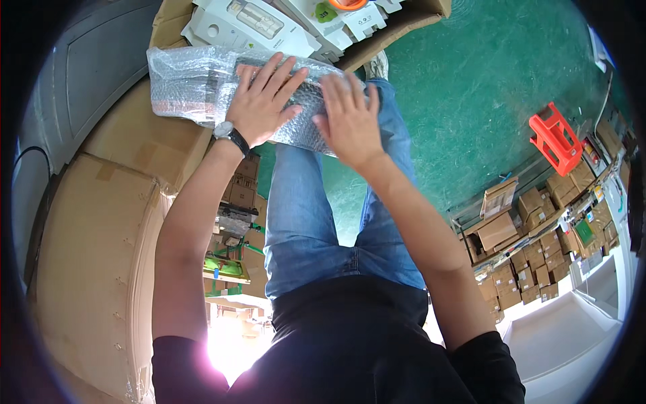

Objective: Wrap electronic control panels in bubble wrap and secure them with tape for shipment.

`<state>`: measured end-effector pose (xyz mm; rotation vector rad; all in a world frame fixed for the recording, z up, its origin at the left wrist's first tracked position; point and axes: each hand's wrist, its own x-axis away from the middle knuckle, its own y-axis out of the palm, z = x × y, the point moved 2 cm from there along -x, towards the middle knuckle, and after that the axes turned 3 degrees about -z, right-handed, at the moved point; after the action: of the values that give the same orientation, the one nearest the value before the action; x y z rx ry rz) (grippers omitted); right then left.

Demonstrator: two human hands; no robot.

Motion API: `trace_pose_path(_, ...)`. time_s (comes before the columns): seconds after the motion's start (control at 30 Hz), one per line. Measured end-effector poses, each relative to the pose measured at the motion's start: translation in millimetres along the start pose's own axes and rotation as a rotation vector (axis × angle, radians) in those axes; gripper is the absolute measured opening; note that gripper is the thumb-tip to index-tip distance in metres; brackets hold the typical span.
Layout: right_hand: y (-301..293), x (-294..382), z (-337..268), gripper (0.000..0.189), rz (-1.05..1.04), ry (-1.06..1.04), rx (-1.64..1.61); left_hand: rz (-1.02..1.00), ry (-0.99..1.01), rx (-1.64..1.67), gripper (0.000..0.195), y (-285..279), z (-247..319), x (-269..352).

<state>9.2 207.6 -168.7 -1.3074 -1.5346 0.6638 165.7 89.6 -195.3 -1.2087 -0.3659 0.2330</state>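
A package in clear bubble wrap [184, 86] lies crosswise before me, above my knees, with dark and reddish contents showing through. Flat on its middle, fingers spread, rests my left hand [262, 103]; a watch [224, 130] with a black strap is on that wrist. My right hand [352, 121], slightly blurred, lies palm down on the right part of the wrap. Neither hand is closed around anything. Just beyond the package, an open cardboard carton [404, 38] holds white printed product boxes [242, 30] and an orange ring-shaped object [348, 4], cut off by the top edge.
Large cardboard boxes [96, 262] stand close on my left, by a grey panelled surface [106, 65]. A red plastic stool [557, 139] is on the green floor [469, 91] to the right. Stacked cartons [535, 257] fill the far right.
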Motion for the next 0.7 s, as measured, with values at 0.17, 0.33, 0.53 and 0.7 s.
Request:
trace_pose_path(0.17, 0.4, 24.6, 43.3, 0.071, 0.003, 0.072, -0.035, -0.021, -0.009, 0.068, 0.058, -2.7, -5.9, 9.0)
trace_pose_path(0.33, -8.0, 68.1, 42.9, 0.071, 0.135, 0.362, -0.540, 0.359, -0.508, 0.257, 0.051, -33.8, -9.7, 34.0)
trace_pose_path(0.53, 52.6, 80.6, 27.1, 0.061, 0.028, 0.762, -1.338, 0.264, -0.873, 0.417, 0.043, -5.7, -17.2, 72.5)
trace_pose_path(0.7, 52.5, 72.2, 24.2, 0.043, 0.041, 0.912, -1.529, 0.263, -1.008, 0.666, 0.037, 13.1, -22.7, 76.0)
